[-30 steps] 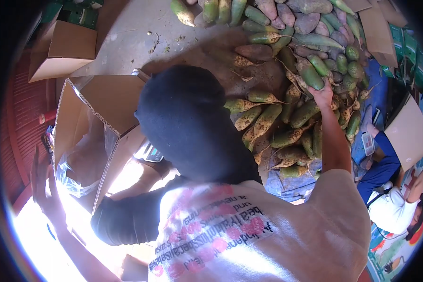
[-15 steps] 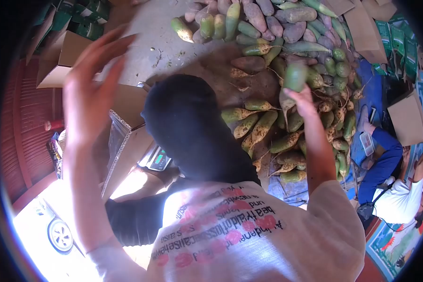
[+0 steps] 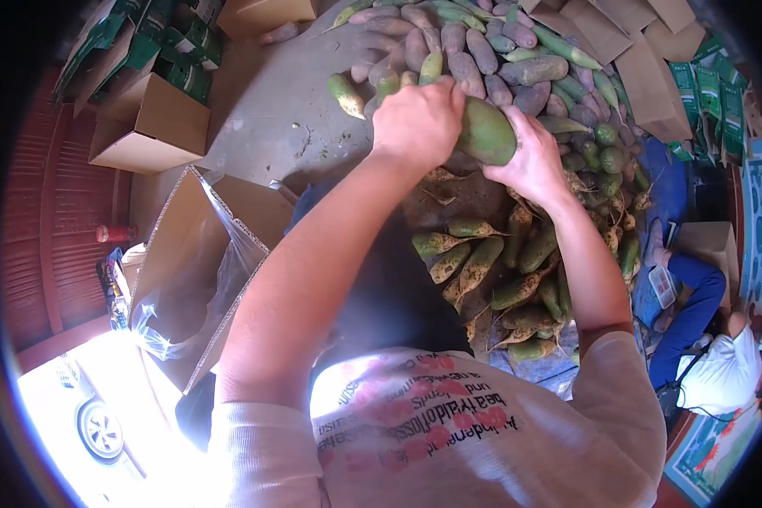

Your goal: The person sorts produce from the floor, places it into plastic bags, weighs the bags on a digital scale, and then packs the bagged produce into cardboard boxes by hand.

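A large green radish [image 3: 488, 134] is held up between my two hands, above the pile on the floor. My right hand [image 3: 535, 161] wraps round its right side, with the thumb underneath. At the opposite end, my left hand [image 3: 419, 125] has its fingers curled against the radish, and the fingertips are partly hidden. Below my hands lie several green radishes with soil on their root ends [image 3: 476, 261]. Reddish-purple radishes [image 3: 464, 72] are heaped farther off.
To my left stands a cardboard box [image 3: 173, 262] with a clear plastic liner [image 3: 157, 330]. Another open box [image 3: 157, 127] is behind it. Flattened cardboard [image 3: 652, 76] and green packages [image 3: 709, 93] lie at far right. A person in a white shirt [image 3: 720, 368] sits at right.
My left hand has come down from its raised position to the radish. My right hand has lifted the radish up from the pile. The lined box now shows more fully.
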A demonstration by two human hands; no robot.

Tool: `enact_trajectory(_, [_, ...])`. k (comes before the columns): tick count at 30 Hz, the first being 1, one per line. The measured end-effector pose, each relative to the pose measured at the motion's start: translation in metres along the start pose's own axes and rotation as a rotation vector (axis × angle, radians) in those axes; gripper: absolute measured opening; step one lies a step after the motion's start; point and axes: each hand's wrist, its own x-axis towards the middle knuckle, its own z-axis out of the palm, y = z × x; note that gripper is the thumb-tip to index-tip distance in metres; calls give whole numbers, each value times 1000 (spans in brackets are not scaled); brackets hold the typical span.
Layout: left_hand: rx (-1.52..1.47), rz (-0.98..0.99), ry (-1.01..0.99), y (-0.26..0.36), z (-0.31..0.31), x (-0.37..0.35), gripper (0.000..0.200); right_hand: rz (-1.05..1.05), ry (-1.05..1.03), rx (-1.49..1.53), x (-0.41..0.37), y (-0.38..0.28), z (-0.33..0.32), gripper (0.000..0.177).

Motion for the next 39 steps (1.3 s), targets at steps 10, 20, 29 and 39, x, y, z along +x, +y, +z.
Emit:
enact_trajectory(10, [125, -77, -77, -111, 21, 44, 32, 93, -49, 596, 50, -8, 5, 65])
enact_trajectory(20, [198, -466, 235, -147, -79, 64, 29, -123, -420, 1349, 152, -2, -54, 58])
enact_trajectory(29, [264, -580, 216, -214, -136, 29, 43, -172, -566, 1401, 175, -43, -55, 104])
enact_trajectory(39, [403, -508, 384, -324, -231, -119, 40, -346, -741, 1494, 193, -111, -55, 106])
